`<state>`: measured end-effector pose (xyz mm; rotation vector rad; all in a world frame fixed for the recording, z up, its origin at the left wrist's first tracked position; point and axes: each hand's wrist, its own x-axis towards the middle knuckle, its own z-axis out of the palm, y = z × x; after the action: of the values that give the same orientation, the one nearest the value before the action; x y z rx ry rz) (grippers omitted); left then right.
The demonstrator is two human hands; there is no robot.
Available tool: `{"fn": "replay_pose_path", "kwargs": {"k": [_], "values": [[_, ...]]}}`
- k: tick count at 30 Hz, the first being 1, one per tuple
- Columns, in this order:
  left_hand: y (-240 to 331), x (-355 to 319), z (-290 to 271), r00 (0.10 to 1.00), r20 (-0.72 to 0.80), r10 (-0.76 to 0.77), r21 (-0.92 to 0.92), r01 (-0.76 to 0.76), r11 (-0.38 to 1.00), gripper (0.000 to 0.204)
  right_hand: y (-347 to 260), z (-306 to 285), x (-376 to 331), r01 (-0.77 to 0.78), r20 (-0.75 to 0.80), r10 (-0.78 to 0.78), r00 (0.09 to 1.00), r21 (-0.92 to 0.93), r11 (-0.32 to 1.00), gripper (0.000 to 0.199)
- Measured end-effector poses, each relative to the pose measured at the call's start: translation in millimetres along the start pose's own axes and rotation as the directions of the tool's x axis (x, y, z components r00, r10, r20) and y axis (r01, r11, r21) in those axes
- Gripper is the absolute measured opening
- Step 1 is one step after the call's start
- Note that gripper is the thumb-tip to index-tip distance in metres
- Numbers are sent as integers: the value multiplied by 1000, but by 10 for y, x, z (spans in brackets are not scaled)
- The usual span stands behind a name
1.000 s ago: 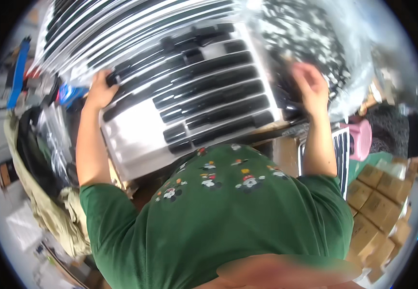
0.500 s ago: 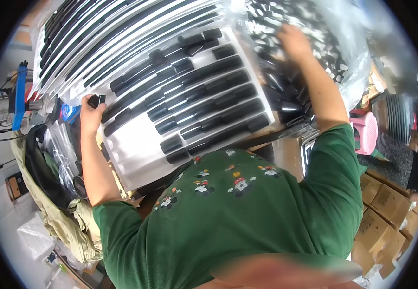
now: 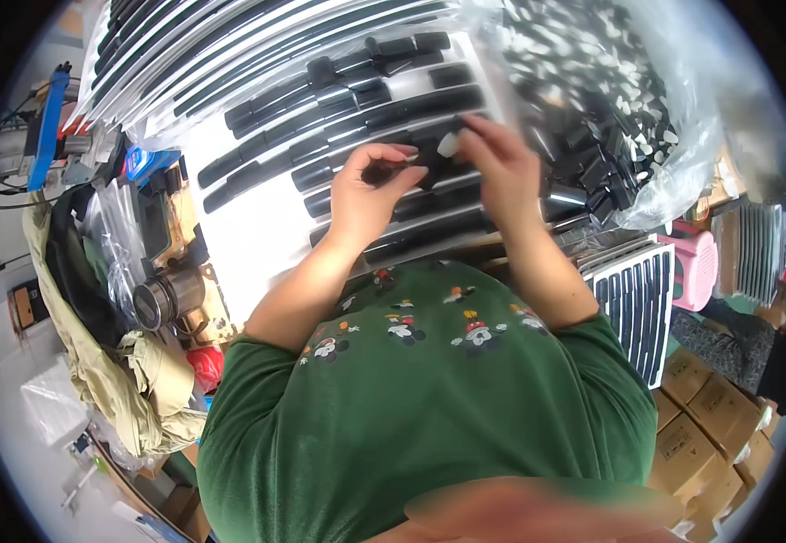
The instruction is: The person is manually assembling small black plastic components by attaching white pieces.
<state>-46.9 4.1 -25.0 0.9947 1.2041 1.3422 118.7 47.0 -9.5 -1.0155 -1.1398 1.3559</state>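
Note:
A white tray (image 3: 243,240) lies in front of me, filled partly with rows of glossy black cylindrical caps (image 3: 262,149); its left part is bare white. My left hand (image 3: 361,199) is over the tray's middle, its fingers curled round a black cap (image 3: 379,172), partly hidden by the fingers. Close by on the right, my right hand (image 3: 509,176) pinches a small black piece with a white oval end (image 3: 448,145). The two held pieces are near each other but apart. At the upper right, a clear plastic bag (image 3: 669,167) holds a heap of loose black-and-white pieces (image 3: 592,100).
Behind the tray stands a stack of filled white trays (image 3: 203,45). Left are a clear jar-like container (image 3: 166,299) and a draped beige cloth (image 3: 108,362). To the right are a pink stool (image 3: 696,267), another filled tray (image 3: 637,303) and cardboard boxes (image 3: 700,425).
My right hand has come from the heap to the tray's middle with a small piece. My left hand has moved right from the tray's left edge, carrying its black cap.

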Motion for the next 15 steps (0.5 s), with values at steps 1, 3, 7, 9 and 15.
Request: {"fn": "replay_pose_path", "kwargs": {"k": [1, 3, 7, 9, 15], "values": [[15, -7, 26, 994, -18, 110, 73, -108, 991, 23, 75, -3, -38, 88, 6, -88, 996, -60, 994, 26], [7, -25, 55, 993, 13, 121, 102, -121, 987, 24, 128, -21, -90, 176, 19, -175, 984, -118, 977, 26], [-16, -86, 117, 997, 65, -38, 144, 28, 989, 27, 107, -80, -161, 6, 216, 41, 975, -215, 977, 34], [-41, -89, 130, 993, 46, -108, 167, 99, 981, 31, -8, -119, -178, 183, 401, -54, 915, -291, 939, 59], [-51, -50, 69, 948, 142, -287, -202, 311, 929, 33, -73, -251, -128, 580, 575, -255, 777, -498, 644, 78]]}}
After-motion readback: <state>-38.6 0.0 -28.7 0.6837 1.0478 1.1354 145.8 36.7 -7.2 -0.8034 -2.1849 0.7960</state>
